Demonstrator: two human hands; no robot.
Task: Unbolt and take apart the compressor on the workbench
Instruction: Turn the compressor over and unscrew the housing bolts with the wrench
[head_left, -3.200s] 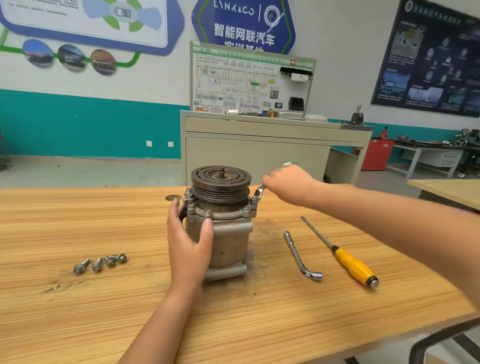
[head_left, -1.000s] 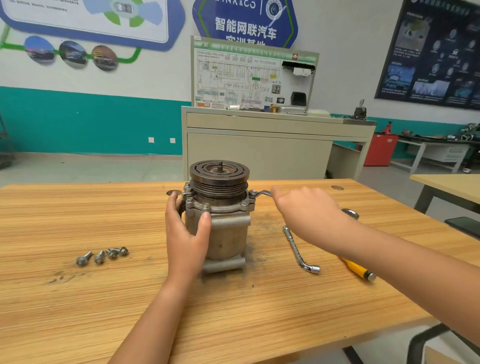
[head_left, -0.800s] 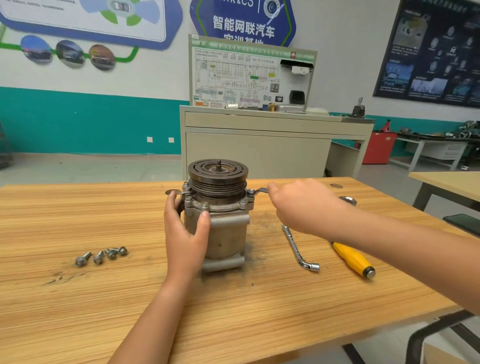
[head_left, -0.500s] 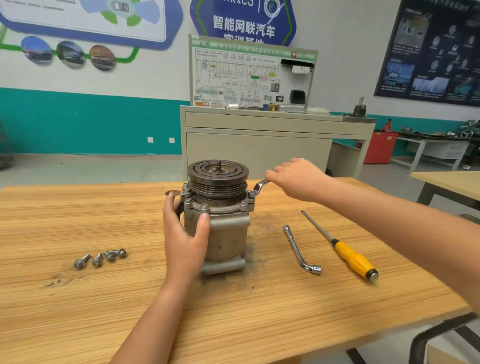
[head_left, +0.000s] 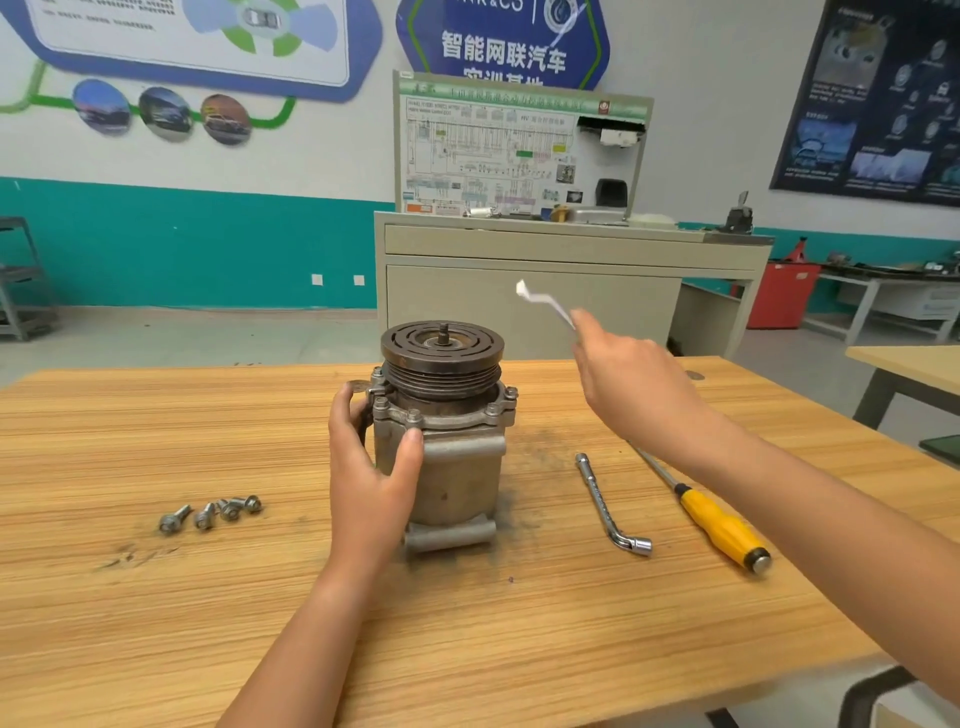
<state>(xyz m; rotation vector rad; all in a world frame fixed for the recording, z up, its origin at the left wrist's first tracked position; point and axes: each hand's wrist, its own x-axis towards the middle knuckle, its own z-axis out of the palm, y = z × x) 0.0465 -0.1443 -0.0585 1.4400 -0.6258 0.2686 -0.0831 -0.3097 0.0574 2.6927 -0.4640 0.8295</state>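
The grey metal compressor (head_left: 457, 467) stands upright mid-bench, its dark grooved pulley (head_left: 442, 353) on top. My left hand (head_left: 369, 467) grips the left side of its body, thumb on the front under the bolted flange. My right hand (head_left: 628, 384) is raised to the right of the pulley and holds a silver wrench (head_left: 543, 304), blurred, lifted clear of the flange bolts and pointing up and left. Several removed bolts (head_left: 210, 514) lie on the wooden bench (head_left: 156, 623) to the left.
An L-shaped socket wrench (head_left: 610, 506) and a yellow-handled screwdriver (head_left: 719, 527) lie on the bench right of the compressor. A beige cabinet (head_left: 519, 291) with a wiring board stands behind. Another table (head_left: 904, 364) is at the right.
My right hand has lifted the wrench off the flange bolt at the compressor's right and raised it into the air. My left hand keeps the same grip on the body.
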